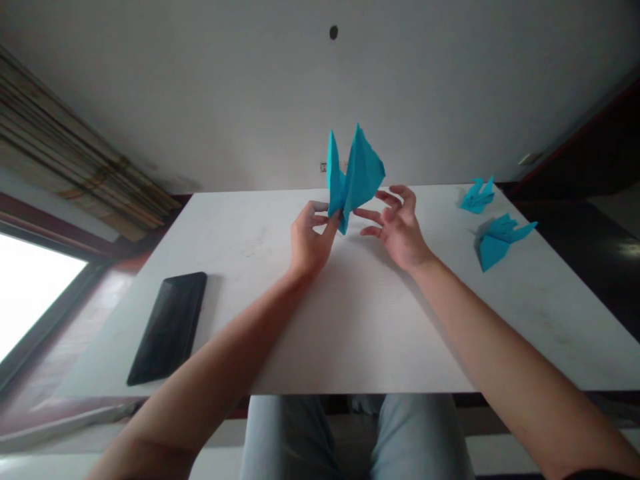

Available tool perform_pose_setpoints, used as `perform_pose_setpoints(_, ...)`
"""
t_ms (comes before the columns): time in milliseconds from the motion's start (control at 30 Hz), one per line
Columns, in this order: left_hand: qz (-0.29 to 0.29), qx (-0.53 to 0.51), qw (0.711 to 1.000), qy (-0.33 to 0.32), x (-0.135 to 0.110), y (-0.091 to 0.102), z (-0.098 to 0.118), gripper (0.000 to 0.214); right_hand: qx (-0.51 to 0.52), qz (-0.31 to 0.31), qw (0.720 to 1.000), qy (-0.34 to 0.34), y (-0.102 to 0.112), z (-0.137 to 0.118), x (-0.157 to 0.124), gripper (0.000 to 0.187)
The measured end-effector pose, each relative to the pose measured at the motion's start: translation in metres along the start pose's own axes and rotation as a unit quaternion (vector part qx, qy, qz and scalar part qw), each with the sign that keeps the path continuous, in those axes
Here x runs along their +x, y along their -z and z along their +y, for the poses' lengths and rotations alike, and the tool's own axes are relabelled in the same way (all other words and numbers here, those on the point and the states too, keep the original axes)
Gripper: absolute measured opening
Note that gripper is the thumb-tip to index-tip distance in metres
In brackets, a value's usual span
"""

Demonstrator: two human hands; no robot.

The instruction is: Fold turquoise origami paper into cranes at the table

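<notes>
Folded blue paper (pixel 357 177) held up in the air!

The left hand (pixel 313 239) has its fingers clamped on the paper's lower tip at 12 o'clock, a pinch that keeps it clear of the white table (pixel 380 333). The right hand (pixel 397 230) hovers just beside it, fingers spread wide apart and touching nothing (ready on that side, by the look of it). A small folded blue piece (pixel 477 197) and a second blue piece (pixel 503 241) sit at 2 o'clock, well away from the arms, and a black tablet (pixel 167 328) lies at 9 o'clock.
</notes>
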State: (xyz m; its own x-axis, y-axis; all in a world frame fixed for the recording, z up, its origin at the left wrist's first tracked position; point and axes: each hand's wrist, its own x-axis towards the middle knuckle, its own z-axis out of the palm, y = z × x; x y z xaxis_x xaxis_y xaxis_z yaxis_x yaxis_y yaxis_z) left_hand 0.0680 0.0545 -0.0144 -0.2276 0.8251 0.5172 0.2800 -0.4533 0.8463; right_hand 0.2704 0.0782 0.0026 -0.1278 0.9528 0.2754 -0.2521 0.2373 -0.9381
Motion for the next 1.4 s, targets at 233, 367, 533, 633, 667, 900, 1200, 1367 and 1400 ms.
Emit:
perform_pose_setpoints(233,-0.030,0.028,0.997,-0.072,-0.002,-0.001,0.007,0.020,-0.034,-0.012,0.999,0.019,-0.013,0.011,-0.007,0.080)
perform_pose_setpoints(367,-0.058,0.016,0.995,-0.082,-0.003,-0.001,0.009,0.013,-0.054,-0.012,0.998,0.008,-0.013,0.004,-0.006,0.069)
perform_pose_setpoints(533,-0.089,0.004,0.995,-0.039,-0.004,-0.001,0.008,0.018,-0.116,-0.051,0.992,0.007,-0.007,0.003,-0.006,0.077)
perform_pose_setpoints(633,-0.090,-0.005,0.995,-0.036,-0.004,-0.002,0.005,0.018,-0.114,-0.014,0.993,0.013,-0.005,0.006,-0.004,0.079)
perform_pose_setpoints(667,-0.093,-0.013,0.995,-0.032,-0.004,-0.003,0.003,0.019,-0.107,-0.002,0.994,0.011,-0.005,0.006,-0.003,0.073)
perform_pose_setpoints(900,-0.100,-0.159,0.980,0.065,-0.006,-0.014,-0.014,0.041,-0.117,0.032,0.992,0.044,0.000,0.009,0.005,0.063)
perform_pose_setpoints(1200,-0.151,-0.214,0.956,0.131,-0.005,-0.011,-0.006,0.057,-0.144,0.061,0.985,0.071,0.005,0.006,0.006,0.041)
perform_pose_setpoints(1367,-0.177,-0.246,0.939,0.163,-0.005,-0.008,-0.002,0.062,-0.137,0.098,0.981,0.099,0.009,0.011,0.010,0.033)
perform_pose_setpoints(1400,-0.179,-0.247,0.938,0.163,-0.005,-0.008,-0.001,0.062,-0.132,0.103,0.981,0.102,0.011,0.013,0.012,0.033)
